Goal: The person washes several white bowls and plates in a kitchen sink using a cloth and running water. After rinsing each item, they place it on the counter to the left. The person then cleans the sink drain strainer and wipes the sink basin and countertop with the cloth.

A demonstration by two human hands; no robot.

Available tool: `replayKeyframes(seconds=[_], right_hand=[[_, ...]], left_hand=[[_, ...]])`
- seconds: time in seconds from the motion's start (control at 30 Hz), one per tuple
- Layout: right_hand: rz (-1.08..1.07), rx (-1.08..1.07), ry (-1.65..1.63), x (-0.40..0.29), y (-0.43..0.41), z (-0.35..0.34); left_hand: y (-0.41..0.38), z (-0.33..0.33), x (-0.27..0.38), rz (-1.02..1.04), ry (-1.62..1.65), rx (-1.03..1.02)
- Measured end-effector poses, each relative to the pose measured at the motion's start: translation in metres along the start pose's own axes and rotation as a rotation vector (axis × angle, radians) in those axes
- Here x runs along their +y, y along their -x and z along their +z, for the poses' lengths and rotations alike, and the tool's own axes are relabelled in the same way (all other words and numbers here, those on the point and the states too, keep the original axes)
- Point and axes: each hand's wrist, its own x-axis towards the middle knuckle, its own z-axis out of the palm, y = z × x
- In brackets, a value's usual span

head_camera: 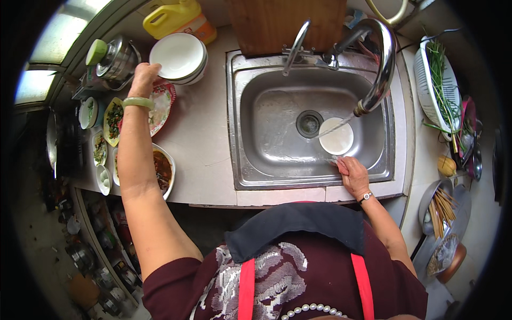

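Observation:
My left hand [147, 76], reaching to the back left of the counter, grips the near left edge of the top white dish [178, 55] in a stack. My thumb lies at its rim, and my other fingers are mostly hidden. Over the front of the steel sink [276, 156], my right hand [354, 178] holds a reddish cloth [343, 165]. Just beyond the cloth a small white bowl [337, 142] sits in the basin beside the drain [309, 124]. A thin stream of water runs from the curved chrome tap [384, 76] across the bowl.
Left of the sink stand a red-patterned plate [163, 106], a dish of dark food [164, 170] and a yellow jug [172, 20]. On the right are a white basket [424, 86] of green stalks and a metal bowl [427, 204] with chopsticks [442, 210]. A wooden board [286, 26] stands behind the sink.

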Motion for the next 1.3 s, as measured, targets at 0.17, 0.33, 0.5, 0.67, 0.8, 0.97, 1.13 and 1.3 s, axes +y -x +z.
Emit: replayKeyframes(seconds=[0.17, 0.33, 0.5, 0.67, 0.8, 0.97, 1.13, 1.3], right_hand=[[0.051, 0.005, -0.031, 0.003, 0.001, 0.001], [0.426, 0.023, -0.67, 0.038, 0.003, 0.001], [0.188, 0.062, -0.408, 0.024, -0.04, -0.014], [0.044, -0.472, 0.028, 0.044, -0.046, 0.039], [0.024, -0.706, 0.263, 0.053, -0.058, 0.07], [0.06, -0.699, 0.235, 0.077, -0.058, 0.096], [0.024, -0.452, -0.07, 0.044, -0.081, 0.074], [0.068, -0.336, -0.259, 0.001, -0.081, 0.077]], left_hand=[[0.023, 0.028, -0.011, 0.534, -0.568, 0.64], [0.155, 0.151, -0.035, 0.006, 0.335, -0.522], [0.216, 0.278, -0.075, -0.032, -0.04, -0.886], [0.208, 0.378, -0.095, -0.326, 0.061, -0.925], [0.212, 0.399, -0.09, -0.532, 0.151, -0.978], [0.219, 0.416, -0.109, -0.592, 0.332, -0.997], [0.221, 0.422, -0.11, -0.718, 0.681, -0.935], [0.22, 0.389, -0.094, -0.966, 0.954, -0.688]])
